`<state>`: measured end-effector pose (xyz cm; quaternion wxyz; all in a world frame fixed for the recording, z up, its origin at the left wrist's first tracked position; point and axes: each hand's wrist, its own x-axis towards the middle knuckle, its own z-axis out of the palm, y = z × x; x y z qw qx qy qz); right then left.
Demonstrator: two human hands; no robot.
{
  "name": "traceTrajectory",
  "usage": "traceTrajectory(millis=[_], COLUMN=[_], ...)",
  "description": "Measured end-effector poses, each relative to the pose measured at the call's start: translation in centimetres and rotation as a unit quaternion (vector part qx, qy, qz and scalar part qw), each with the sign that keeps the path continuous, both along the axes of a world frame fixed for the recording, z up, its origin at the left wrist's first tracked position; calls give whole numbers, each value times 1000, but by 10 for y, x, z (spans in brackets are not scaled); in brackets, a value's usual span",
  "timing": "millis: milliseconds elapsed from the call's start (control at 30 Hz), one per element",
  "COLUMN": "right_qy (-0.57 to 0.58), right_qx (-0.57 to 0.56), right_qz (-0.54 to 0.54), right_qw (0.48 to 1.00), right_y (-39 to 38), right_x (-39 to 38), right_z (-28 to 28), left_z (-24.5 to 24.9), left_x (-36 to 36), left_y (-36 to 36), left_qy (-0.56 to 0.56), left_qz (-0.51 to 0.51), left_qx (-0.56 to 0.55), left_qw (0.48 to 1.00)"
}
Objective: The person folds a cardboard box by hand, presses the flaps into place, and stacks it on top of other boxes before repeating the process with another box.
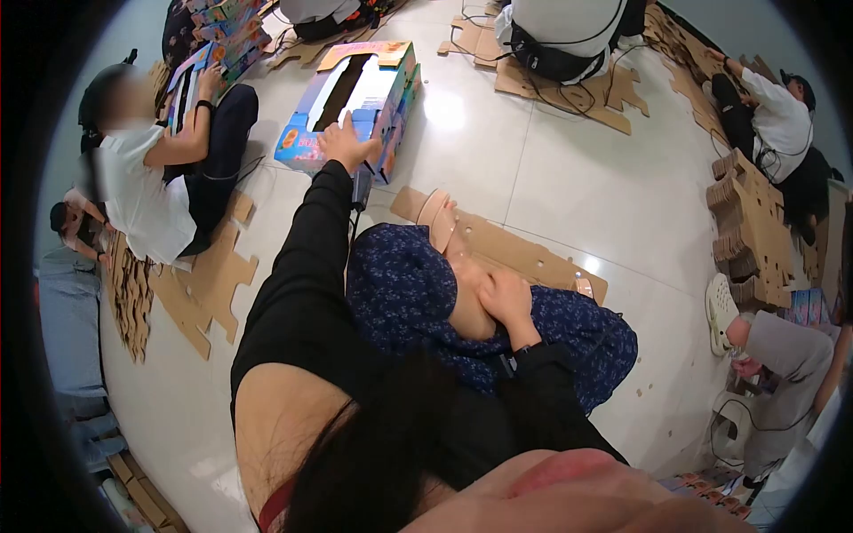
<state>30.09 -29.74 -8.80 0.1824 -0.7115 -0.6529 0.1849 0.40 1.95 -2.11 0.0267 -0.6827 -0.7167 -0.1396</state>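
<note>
My left hand (348, 145) reaches forward to the near end of a colourful printed box (391, 89), its fingers spread against the cardboard. The box lies on the tiled floor, with a long dark opening along its top. A dark object with a cord hangs just below my left hand; what it is I cannot make out. My right hand (508, 300) rests on my bare lower leg, holding nothing, with its fingers laid over the skin beside the patterned blue skirt (569, 342).
A flat cardboard sheet (506, 249) lies under my feet. At the left a person (147, 178) sits handling another printed box. Stacked cut cardboard (751, 231) stands at the right near a person's shoe (721, 315). More seated people and loose cardboard (569, 93) are ahead.
</note>
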Motion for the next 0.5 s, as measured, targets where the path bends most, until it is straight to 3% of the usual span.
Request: traceTrajectory(millis=[200,500], right_qy=[-24,-28], right_qx=[-28,47], right_qz=[-3,5], right_qw=[999,999], right_y=[1,-3], right_x=[-1,3], right_z=[2,-8], left_z=[-17,18], left_x=[-4,12], left_y=[5,-13], left_qy=[6,-58], left_qz=[1,-3], left_qx=[-6,-15], left_qw=[1000,998])
